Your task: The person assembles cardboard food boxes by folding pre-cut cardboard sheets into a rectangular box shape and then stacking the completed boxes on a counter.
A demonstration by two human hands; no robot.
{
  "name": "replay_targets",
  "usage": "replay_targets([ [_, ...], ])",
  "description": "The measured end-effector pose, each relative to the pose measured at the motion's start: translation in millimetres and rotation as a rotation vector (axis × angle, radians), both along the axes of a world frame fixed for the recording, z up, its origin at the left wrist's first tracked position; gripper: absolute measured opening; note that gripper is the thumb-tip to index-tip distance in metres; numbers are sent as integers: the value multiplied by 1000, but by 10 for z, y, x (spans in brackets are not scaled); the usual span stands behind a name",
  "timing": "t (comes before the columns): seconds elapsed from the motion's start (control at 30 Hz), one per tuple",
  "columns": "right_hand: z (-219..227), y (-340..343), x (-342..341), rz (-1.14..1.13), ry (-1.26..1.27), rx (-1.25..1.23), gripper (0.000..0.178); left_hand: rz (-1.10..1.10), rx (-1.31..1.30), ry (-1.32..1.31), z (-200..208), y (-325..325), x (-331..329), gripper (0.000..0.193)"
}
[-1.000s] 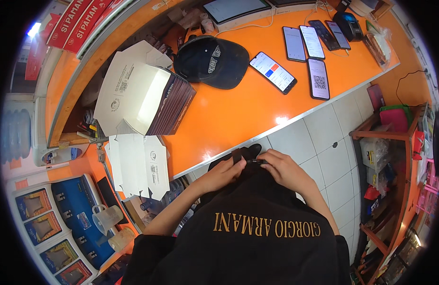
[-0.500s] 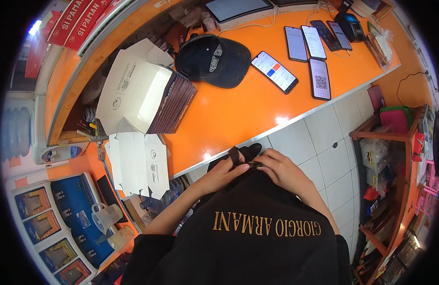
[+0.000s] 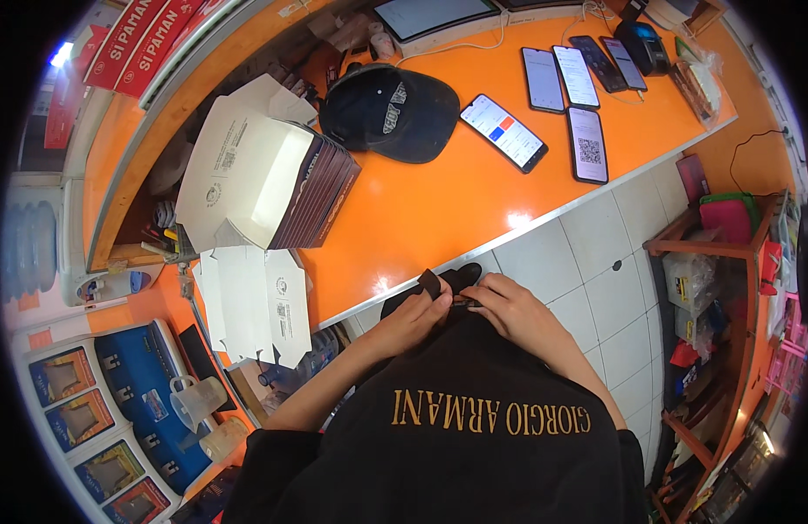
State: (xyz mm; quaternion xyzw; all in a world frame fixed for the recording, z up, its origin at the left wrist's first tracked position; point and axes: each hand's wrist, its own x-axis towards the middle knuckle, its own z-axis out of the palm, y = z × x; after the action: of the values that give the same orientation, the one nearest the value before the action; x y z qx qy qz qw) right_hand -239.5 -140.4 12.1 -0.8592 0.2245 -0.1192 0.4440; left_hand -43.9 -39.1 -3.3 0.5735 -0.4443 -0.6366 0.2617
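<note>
Dark strap [image 3: 430, 284] projects beyond the left hand [image 3: 414, 320], pinched between thumb and fingers, presumably to steady its free end. Right hand [image 3: 512, 307] curls just beside; its grip cannot be determined.

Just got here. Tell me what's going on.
At an orange counter, a person handles a dark strap, perhaps a belt, at the waist. The left hand holds the strap, its end sticking out; the right hand is close beside it, details too small to tell. A black cap and several phones lie on the counter.
</note>
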Motion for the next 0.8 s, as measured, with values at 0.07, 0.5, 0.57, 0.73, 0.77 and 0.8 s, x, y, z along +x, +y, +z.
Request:
replay_targets([
  [0.07,-56,-16,7,35,-14,-10,22,3,-5,-11,-28,4,-17,34],
  [0.5,240,-18,-252,-208,10,41,25,7,99,-120,-121,-145,-133,49],
  [0.57,176,23,-489,8,232,89,28,0,165,-149,-151,-155,-134,51],
  [0.73,105,121,-353,-183,209,162,27,0,-47,-224,-259,-136,-97,50],
  [0.77,56,107,-326,-317,190,174,26,1,-46,-224,-248,-168,-94,50],
  [0.8,-27,101,-314,-314,189,175,26,-33,-38,-234,-229,-210,-75,49],
])
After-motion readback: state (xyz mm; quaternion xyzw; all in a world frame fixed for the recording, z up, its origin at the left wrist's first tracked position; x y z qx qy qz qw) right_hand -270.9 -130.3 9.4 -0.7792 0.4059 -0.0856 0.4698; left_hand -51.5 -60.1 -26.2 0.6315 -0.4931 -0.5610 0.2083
